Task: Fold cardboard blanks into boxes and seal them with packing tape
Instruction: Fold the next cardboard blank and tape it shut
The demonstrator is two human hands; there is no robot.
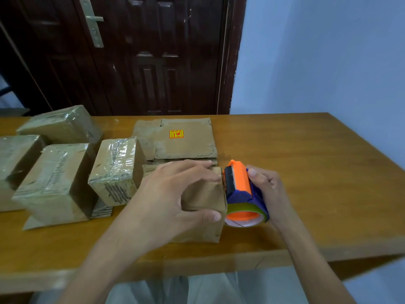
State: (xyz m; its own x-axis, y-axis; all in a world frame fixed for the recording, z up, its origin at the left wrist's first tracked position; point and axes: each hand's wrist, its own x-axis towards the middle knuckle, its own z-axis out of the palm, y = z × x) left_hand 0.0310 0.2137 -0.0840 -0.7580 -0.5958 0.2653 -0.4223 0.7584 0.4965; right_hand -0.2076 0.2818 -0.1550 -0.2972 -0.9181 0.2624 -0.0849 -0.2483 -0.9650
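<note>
The left hand (173,194) grips the near cardboard box (203,207) on the table (306,172), thumb and fingers curled over it. The right hand (267,191) grips the tape dispenser (241,189), seemingly pressed against the box's right side.

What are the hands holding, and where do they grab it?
The left hand grips the box over its top. The right hand holds the tape dispenser by its back.

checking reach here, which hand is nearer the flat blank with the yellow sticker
Left. The left hand holds the box, its fingertips almost at the near edge of the flat blank. The right hand grips the tape dispenser, off to the blank's near right.
</note>
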